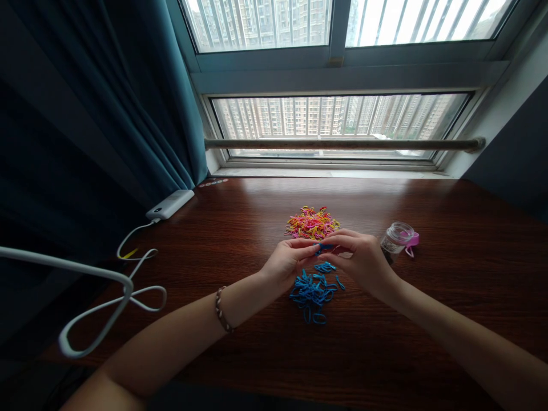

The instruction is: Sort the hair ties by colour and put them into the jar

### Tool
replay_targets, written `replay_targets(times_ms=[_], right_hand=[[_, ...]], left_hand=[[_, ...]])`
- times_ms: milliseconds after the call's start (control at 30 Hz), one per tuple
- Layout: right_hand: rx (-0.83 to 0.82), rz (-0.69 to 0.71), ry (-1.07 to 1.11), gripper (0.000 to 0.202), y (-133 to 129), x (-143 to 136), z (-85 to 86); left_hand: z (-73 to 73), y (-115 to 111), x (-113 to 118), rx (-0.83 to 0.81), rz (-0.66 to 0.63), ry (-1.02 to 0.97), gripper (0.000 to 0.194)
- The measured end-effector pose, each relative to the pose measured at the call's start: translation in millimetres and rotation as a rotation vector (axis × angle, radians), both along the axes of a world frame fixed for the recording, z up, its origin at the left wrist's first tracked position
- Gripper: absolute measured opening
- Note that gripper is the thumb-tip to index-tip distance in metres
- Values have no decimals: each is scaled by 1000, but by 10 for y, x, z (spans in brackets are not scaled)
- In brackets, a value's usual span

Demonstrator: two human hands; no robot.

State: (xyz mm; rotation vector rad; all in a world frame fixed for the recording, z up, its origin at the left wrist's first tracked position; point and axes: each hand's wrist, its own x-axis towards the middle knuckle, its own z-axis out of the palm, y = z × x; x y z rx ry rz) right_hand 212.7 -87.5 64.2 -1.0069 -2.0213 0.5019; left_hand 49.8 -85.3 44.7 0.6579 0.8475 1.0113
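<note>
My left hand (pixel 291 260) and my right hand (pixel 363 260) meet over the table, fingertips pinched together. Between them is a bit of blue rubber band (pixel 322 246), partly covered by the fingers; I cannot tell if it is one band or more. Just below the hands lies a loose pile of blue rubber bands (pixel 314 291), with a small separate cluster (pixel 325 267) at its top. Behind the fingers sits a heap of pink, yellow and red rubber bands (pixel 312 221).
A clear jar (pixel 394 240) stands right of my right hand, with a pink object (pixel 411 244) beside it. A white power bank (pixel 170 205) with a white cable (pixel 103 274) lies left on the brown table (pixel 240 217). A blue curtain (pixel 141 97) hangs at left, before a window.
</note>
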Motion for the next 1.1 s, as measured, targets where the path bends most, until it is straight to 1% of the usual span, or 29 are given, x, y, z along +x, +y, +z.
replay_targets(times_ms=[100,200,400,500,700,800,900,1000,1100], right_hand=[[52,-44,-54,12,-14,-17,-26],[74,-37,-102,8,-19,-18,-42],[102,-55,-292,11,-21,-3,-27],[83,-66,-315,10,-17,9,14],[-114,-75,-135,7,-21,111,187],[-186,-74,-30,7,-39,166,273],[-188,-85,54,7,-54,223,365],[-176,-101,136,7,-52,341,503],[-151,-197,158,8,-22,562,678]], left_hand=[[-33,-12,16,-5,34,11,17],[-60,-28,35,1,33,-2,16],[-92,-45,41,2,-61,-14,19],[-89,-56,39,24,-96,-15,22],[8,-77,43,19,-161,-59,28],[29,-78,42,1,-168,-85,25],[8,-73,39,-10,-162,-86,18],[-22,-68,35,-33,-156,-36,16],[-43,-65,32,-52,-152,-17,16]])
